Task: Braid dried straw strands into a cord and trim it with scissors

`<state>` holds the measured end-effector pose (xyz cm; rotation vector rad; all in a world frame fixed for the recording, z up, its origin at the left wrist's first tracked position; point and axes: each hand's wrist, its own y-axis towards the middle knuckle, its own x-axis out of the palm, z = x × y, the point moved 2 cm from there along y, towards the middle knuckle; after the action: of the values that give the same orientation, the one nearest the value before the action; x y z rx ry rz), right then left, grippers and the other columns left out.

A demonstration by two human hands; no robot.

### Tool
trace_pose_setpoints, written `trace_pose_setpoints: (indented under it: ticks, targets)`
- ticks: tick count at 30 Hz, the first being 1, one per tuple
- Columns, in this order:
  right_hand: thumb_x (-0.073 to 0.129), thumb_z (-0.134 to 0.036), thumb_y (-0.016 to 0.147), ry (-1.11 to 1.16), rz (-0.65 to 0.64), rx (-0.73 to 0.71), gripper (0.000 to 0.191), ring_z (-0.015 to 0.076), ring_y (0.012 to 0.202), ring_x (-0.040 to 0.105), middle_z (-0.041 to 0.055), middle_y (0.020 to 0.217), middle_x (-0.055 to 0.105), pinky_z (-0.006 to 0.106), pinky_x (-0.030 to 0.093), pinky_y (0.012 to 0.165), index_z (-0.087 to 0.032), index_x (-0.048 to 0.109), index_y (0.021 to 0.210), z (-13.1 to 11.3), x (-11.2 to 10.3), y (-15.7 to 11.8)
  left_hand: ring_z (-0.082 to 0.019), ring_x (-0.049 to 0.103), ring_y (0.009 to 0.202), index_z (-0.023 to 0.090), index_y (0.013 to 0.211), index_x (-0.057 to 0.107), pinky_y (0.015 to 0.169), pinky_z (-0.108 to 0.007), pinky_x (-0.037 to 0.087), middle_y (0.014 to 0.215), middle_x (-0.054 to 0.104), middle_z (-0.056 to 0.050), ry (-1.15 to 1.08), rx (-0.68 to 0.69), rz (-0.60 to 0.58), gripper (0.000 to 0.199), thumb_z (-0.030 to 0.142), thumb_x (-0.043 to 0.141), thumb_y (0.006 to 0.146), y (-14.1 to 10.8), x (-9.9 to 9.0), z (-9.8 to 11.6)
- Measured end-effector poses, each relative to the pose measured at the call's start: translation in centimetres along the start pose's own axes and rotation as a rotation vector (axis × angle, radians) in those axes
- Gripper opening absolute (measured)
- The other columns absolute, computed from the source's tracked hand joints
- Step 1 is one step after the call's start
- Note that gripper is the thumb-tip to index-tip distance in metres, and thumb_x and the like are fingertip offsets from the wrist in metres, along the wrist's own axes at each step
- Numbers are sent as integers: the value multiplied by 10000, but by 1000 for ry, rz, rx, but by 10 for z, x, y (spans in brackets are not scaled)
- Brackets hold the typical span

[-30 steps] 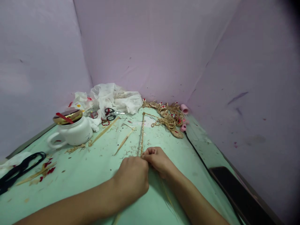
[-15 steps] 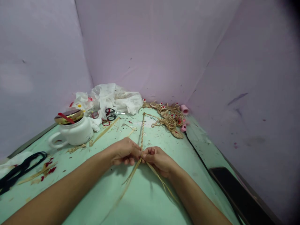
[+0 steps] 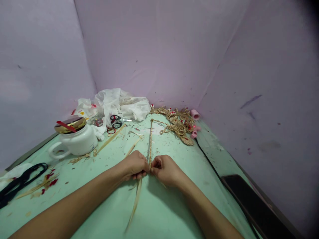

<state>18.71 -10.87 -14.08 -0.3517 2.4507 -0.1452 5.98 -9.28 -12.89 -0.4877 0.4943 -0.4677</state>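
Note:
A thin tan braid point(image 3: 151, 141) runs down the green table from near the back to my fingertips. My left hand point(image 3: 137, 165) is closed on its lower end, and loose straw strands point(image 3: 136, 202) hang below that hand toward me. My right hand point(image 3: 165, 170) pinches the braid's end from the other side, its fingertips touching those of my left hand. Any strands inside my right hand are mostly hidden.
A white mug point(image 3: 79, 141) with a gold lid, dark cords point(image 3: 22, 182), scissors point(image 3: 117, 121) and white plastic bags point(image 3: 122, 104) lie left. Coiled braids point(image 3: 178, 127), a pink tool point(image 3: 194, 132) with a black cable and a black phone-like object point(image 3: 254, 205) lie right.
My right hand has turned more palm down, and the strands that trailed below it no longer show. The strands under my left hand hang closer together. The view has shifted slightly.

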Motion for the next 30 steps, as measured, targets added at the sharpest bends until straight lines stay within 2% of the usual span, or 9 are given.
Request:
trace_pose_setpoints:
  ticks: [6,11,14,19,21,23,25,28,30]
  targets:
    - [561,-259,579,-189,64,46,128,101,484,450,23,524,574,200,287,430,-145,617,589,-7,-10,-10,-53,276,247,147,430,457,284,-190,194,306,373,43,80,-27,58,124,211,503,526,5,5,-7]
    - [501,-162,570,-146,-79,-30,122,71,429,397,-16,428,496,185,254,410,-119,612,542,-11,-6,-14,-68,279,243,157,393,431,281,-197,192,270,345,37,51,-35,60,132,200,470,511,1,7,-5]
    - [483,-125,568,-106,-124,-95,141,72,434,415,-21,428,512,183,266,423,-118,622,542,-14,-4,-16,-62,300,260,145,412,462,281,-186,191,297,380,34,-4,-6,9,112,204,490,503,-1,5,-2]
    - [539,-196,603,178,-292,-2,107,69,419,448,-13,463,542,174,314,414,-122,603,560,-14,-17,-17,-43,283,267,139,434,474,276,-175,154,328,389,49,-85,60,-68,74,178,512,483,3,-1,-3]
    - [570,-233,609,299,-181,73,124,64,410,451,-4,481,556,176,328,412,-120,588,559,-13,-29,-13,-38,271,266,138,442,479,278,-178,138,330,391,51,-111,80,-87,78,181,523,489,5,-2,-4]
    - [588,-252,616,393,34,129,142,54,402,444,2,504,571,176,338,414,-120,573,566,-9,-42,-8,-36,272,267,136,444,480,282,-178,130,336,398,50,-132,88,-114,87,185,531,496,5,-3,-4]
    - [594,-256,625,464,180,154,148,44,396,435,3,521,578,174,342,417,-120,565,577,-5,-49,-4,-31,266,263,137,432,466,284,-178,125,338,398,51,-150,100,-140,98,179,526,496,6,-3,-4]
    - [601,-254,629,502,192,169,152,41,392,430,1,517,574,178,344,420,-116,565,577,-2,-50,-1,-29,254,257,140,426,455,280,-181,118,338,394,53,-174,116,-165,98,171,518,495,6,-3,-4]
    - [614,-256,615,496,114,198,159,46,398,436,5,511,573,186,358,432,-111,568,567,-2,-45,-2,-32,255,256,138,446,473,279,-183,116,341,395,54,-186,116,-166,83,175,527,497,7,-2,-5]
